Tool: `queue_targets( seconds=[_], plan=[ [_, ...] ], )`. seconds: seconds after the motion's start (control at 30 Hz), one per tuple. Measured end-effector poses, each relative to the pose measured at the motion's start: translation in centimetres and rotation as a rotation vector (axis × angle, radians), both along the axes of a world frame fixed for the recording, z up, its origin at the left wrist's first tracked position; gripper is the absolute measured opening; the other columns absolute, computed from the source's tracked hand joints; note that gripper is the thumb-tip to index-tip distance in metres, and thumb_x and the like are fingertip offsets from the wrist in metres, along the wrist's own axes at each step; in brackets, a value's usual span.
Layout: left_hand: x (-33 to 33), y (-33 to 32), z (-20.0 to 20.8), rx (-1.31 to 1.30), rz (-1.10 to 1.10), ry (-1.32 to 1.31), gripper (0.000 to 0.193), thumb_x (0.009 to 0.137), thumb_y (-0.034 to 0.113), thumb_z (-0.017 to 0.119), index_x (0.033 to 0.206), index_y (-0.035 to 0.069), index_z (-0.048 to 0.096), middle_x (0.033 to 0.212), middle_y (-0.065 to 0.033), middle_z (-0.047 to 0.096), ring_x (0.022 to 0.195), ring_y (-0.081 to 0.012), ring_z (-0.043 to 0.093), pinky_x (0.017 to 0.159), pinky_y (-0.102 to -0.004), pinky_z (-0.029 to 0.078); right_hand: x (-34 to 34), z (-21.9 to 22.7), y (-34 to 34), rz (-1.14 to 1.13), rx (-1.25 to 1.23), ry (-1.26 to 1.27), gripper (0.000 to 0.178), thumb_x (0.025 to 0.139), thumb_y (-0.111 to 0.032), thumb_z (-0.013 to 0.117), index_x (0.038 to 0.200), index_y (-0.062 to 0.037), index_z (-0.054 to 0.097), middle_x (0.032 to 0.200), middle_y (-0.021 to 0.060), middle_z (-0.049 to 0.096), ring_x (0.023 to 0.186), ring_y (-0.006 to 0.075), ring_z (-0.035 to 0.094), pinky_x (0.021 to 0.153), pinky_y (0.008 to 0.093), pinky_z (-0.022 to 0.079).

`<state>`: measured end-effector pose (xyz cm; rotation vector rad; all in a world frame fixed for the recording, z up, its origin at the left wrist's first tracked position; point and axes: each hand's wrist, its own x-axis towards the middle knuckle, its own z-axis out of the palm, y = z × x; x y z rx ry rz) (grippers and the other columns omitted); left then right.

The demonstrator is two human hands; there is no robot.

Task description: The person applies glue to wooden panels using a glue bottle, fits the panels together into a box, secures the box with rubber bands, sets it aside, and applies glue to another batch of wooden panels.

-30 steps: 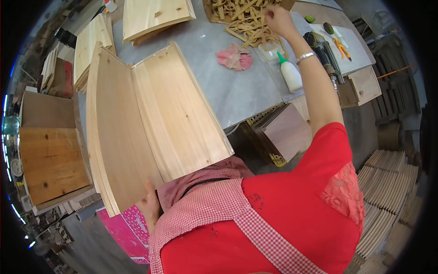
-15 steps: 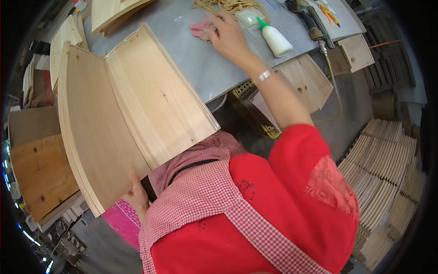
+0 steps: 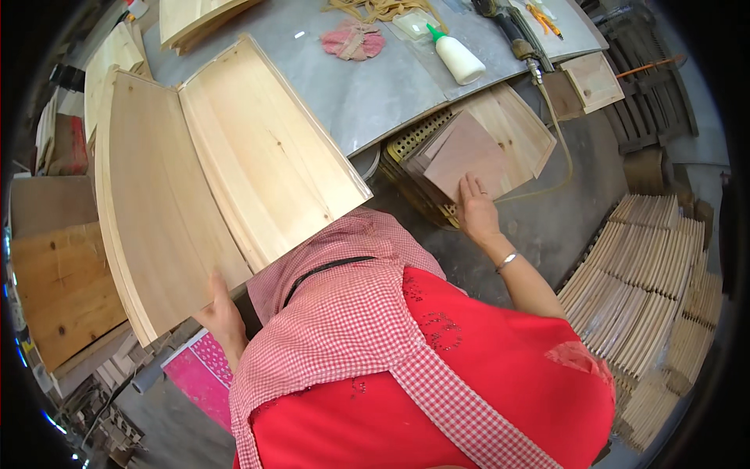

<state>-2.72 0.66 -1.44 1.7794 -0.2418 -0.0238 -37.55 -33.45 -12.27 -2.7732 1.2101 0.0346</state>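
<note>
A pale wooden piece of two long boards joined at an angle [image 3: 273, 144] rests on the bench edge and sticks out toward me. My left hand [image 3: 224, 316] grips its near end, the thumb on the inner face and the other fingers hidden beneath. To the right, my right hand [image 3: 478, 209] holds the near edge of a thin reddish-brown wooden panel [image 3: 467, 156]. The fingers lie on its top face; the thumb is out of sight. Similar panels lie under it in a yellow perforated basket [image 3: 414, 134] beside the bench.
The grey bench [image 3: 375, 98] bears a pink cloth pad [image 3: 353, 39], a white glue bottle with a green tip [image 3: 459, 59] and an air tool [image 3: 508, 31]. Its hose [image 3: 569, 144] hangs down beside a pale board [image 3: 525, 129]. Stacked slats [image 3: 637, 273] stand at right.
My right hand has left the pink cloth pad on the bench and come down right to the thin panels. My left hand keeps its grip on the joined boards.
</note>
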Motion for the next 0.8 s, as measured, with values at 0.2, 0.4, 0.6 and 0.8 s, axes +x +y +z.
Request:
queue_targets(
  seconds=[0.2,0.4,0.6,0.8],
  plan=[
    [-0.4,0.5,0.1,0.105,0.048,0.004,0.032,0.092,0.005,0.068,0.121,-0.006,0.06,0.116,-0.0114,0.064,0.103,-0.0178,0.06,0.09,-0.0312,0.05,2.3,16.0,-4.5,-0.265,-0.2,-0.074,0.019,0.088,-0.01,0.053,0.101,-0.004,0.065,0.081,0.0238,0.067,0.077,0.0437,0.066,0.066,0.0518,0.053],
    [-0.5,-0.1,0.9,0.058,-0.037,0.007,0.024,0.089,0.005,0.067,0.111,-0.005,0.063,0.102,-0.009,0.066,0.093,-0.0163,0.061,0.083,-0.0313,0.051,17.1,25.6,-4.9,0.344,0.134,-0.683,0.015,0.095,0.0,0.051,0.106,0.0019,0.061,0.087,0.0197,0.062,0.079,0.0365,0.061,0.074,0.034,0.049],
    [-0.6,-1.0,1.6,0.076,-0.055,-0.089,0.017,0.088,0.006,0.067,0.101,-0.005,0.066,0.09,-0.0098,0.067,0.083,-0.019,0.063,0.074,-0.0333,0.051,40.6,22.1,-7.5,0.71,-0.036,-0.769,0.017,0.093,-0.003,0.052,0.107,0.001,0.061,0.098,0.0231,0.065,0.094,0.0399,0.063,0.081,0.0417,0.05],
    [-0.9,-0.9,1.6,0.127,-0.045,-0.096,0.018,0.087,0.005,0.067,0.103,-0.005,0.066,0.092,-0.0128,0.068,0.083,-0.0225,0.065,0.073,-0.034,0.052,50.3,20.2,-7.7,0.783,-0.028,-0.67,0.016,0.095,-0.009,0.049,0.103,-0.0024,0.06,0.09,0.0237,0.064,0.086,0.0424,0.063,0.073,0.0474,0.049]
  ],
)
